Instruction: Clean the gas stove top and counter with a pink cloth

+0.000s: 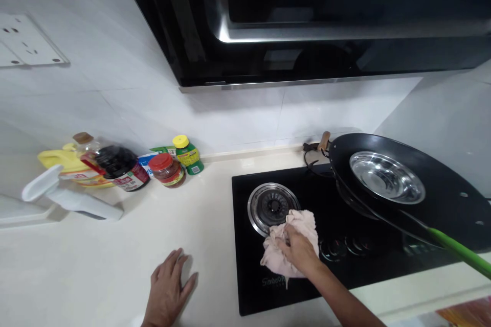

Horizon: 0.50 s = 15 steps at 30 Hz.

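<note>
My right hand (301,251) grips a crumpled pale pink cloth (303,222) against the black glass cooktop (251,265). The cloth lies just in front of the left burner (273,207) and covers part of its metal ring. Left of the cooktop, my left hand (169,285) rests on the white counter (207,225) with its fingers stretched out, holding nothing.
A black wok (441,179) with a steel bowl (387,176) in it stands on the right side; a green handle (460,252) juts from it. Along the wall are a red-lidded jar (167,170), a green bottle (188,156), a dark sauce bottle (125,168). A range hood (307,25) hangs above.
</note>
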Each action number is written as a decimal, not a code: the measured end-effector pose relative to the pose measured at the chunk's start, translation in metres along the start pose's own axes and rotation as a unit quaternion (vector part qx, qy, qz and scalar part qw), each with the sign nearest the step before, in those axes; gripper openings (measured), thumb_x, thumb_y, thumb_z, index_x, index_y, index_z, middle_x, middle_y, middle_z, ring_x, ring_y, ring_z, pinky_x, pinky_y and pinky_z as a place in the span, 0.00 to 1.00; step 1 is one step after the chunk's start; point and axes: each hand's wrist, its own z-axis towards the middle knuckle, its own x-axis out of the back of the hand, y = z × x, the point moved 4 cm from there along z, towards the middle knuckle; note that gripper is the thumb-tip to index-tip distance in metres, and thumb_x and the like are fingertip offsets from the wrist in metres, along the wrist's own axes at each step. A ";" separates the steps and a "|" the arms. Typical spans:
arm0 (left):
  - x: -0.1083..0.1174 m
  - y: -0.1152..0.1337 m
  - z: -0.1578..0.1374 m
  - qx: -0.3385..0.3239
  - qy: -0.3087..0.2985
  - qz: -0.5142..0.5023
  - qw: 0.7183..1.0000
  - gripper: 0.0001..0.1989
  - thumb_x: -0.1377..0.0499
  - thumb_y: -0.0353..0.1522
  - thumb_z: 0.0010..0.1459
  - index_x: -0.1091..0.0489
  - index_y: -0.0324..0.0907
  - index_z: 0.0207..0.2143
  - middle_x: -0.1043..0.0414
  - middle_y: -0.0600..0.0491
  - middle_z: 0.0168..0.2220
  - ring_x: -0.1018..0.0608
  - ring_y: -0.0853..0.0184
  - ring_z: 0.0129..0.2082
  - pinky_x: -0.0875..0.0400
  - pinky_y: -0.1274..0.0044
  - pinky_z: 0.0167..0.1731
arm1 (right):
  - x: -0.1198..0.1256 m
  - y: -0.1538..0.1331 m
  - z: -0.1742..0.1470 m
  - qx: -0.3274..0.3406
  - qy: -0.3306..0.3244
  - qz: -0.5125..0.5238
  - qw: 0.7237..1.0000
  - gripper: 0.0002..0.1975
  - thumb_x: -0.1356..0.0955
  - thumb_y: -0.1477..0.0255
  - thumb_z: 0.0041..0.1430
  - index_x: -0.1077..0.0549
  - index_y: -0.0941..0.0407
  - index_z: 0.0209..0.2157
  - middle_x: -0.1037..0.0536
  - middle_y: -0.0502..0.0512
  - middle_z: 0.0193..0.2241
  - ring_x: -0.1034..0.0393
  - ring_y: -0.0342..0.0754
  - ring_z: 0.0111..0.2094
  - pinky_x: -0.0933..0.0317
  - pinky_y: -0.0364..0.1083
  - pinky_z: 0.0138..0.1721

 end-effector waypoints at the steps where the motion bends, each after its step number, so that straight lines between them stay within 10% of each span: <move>1: 0.000 0.000 0.000 0.001 -0.002 0.000 1.000 0.26 0.44 0.50 0.63 0.27 0.46 0.55 0.25 0.43 0.61 0.27 0.51 0.63 0.32 0.57 0.58 | -0.008 -0.005 -0.002 0.008 0.005 0.043 0.999 0.17 0.34 0.60 0.65 0.31 0.52 0.51 0.18 0.57 0.39 0.22 0.54 0.42 0.34 0.49 0.44; 7: 0.001 0.000 0.001 0.005 -0.009 -0.004 1.000 0.25 0.44 0.49 0.63 0.27 0.46 0.56 0.26 0.42 0.62 0.28 0.51 0.64 0.32 0.56 0.59 | -0.052 -0.044 0.015 -0.055 0.060 0.329 0.941 0.09 0.31 0.65 0.57 0.33 0.50 0.39 0.21 0.56 0.39 0.24 0.58 0.46 0.31 0.54 0.50; 15: 0.004 0.004 0.003 0.010 -0.028 -0.023 0.999 0.25 0.44 0.49 0.63 0.27 0.46 0.55 0.27 0.41 0.63 0.28 0.50 0.65 0.33 0.54 0.59 | -0.077 -0.123 0.098 -0.118 0.108 0.472 0.867 0.20 0.35 0.54 0.63 0.36 0.53 0.48 0.22 0.65 0.47 0.28 0.61 0.53 0.29 0.56 0.48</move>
